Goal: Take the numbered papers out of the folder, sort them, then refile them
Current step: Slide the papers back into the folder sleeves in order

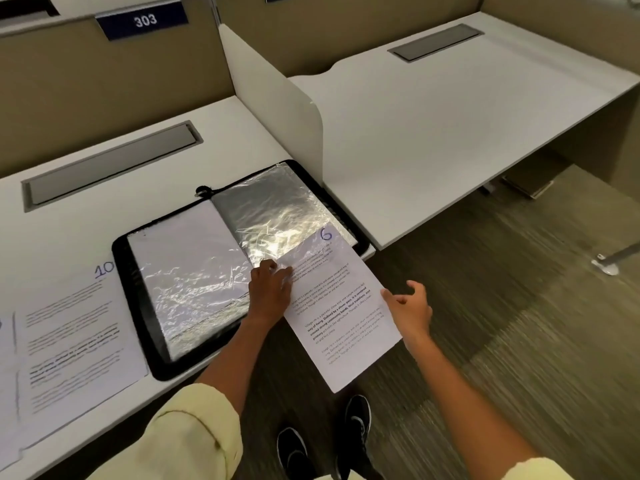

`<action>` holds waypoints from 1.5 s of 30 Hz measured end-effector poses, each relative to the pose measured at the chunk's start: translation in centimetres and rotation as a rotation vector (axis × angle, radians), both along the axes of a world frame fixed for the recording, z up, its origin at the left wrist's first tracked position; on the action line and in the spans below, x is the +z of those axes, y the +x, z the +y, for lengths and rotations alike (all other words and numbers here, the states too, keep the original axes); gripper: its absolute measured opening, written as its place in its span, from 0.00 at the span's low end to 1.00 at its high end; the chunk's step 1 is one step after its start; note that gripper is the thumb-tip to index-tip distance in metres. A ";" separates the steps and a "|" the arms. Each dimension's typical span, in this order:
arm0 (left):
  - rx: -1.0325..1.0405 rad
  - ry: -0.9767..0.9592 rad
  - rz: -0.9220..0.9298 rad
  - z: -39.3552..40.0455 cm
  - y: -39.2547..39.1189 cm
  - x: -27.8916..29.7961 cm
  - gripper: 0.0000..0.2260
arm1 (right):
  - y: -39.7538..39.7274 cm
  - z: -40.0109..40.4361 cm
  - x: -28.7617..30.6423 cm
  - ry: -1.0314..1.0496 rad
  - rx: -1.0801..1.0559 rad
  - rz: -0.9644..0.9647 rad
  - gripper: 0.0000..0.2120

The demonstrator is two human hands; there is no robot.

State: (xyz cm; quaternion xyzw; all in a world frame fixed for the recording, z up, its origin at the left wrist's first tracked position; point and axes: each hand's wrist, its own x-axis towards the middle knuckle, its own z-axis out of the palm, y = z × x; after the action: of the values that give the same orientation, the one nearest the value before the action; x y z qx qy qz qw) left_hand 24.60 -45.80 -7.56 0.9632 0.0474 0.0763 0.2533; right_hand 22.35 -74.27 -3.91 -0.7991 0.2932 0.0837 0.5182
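Folder (194, 282) lies open at frame centre on the table (86, 209), its plastic sleeves shining. Paper 6 (341, 306) is part-way in the right-hand sleeve, its lower end hanging off the table edge. Left hand (270, 289) pinches the sleeve's mouth; right hand (412, 306) holds the sheet's right edge, fingers loosely curled. Paper 10 (76, 327) and others wait at lower left, so this looks like mid-task, whether filing or emptying I cannot tell.
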 end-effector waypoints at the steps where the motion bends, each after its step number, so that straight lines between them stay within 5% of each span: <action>1: -0.003 0.009 -0.003 0.0 0.0 0.0 0.11 | -0.4 0.1 0.2 0.059 -0.119 -0.006 0.34; 6: -0.012 0.001 -0.019 -0.2 -0.4 0.3 0.10 | -3.4 0.8 1.3 0.368 -0.448 0.098 0.38; 10: -0.036 -0.016 -0.011 -0.2 -0.4 0.8 0.12 | -6.3 1.6 0.4 0.652 -0.442 0.202 0.16; 13: -0.028 -0.083 -0.014 0.0 -0.6 0.8 0.14 | -7.6 2.6 0.1 0.601 -0.366 0.173 0.09; 20: 0.070 -0.299 -0.057 -0.1 -1.7 1.1 0.01 | -8.2 3.8 0.5 0.555 -0.359 0.086 0.08; 28: 0.081 -0.417 -0.048 -0.2 -1.8 0.4 0.01 | -7.0 5.9 1.1 0.586 -0.374 0.056 0.09; 45: 0.110 -0.445 0.007 0.5 -2.1 1.2 0.02 | -1.5 8.3 1.8 0.533 -0.037 0.086 0.08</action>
State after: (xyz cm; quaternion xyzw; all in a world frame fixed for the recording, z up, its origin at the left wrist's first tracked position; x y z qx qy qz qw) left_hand 22.46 -45.32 -6.34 0.8799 0.1161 0.0744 0.4546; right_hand 20.89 -65.93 -2.09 -0.6248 0.2968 0.1822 0.6988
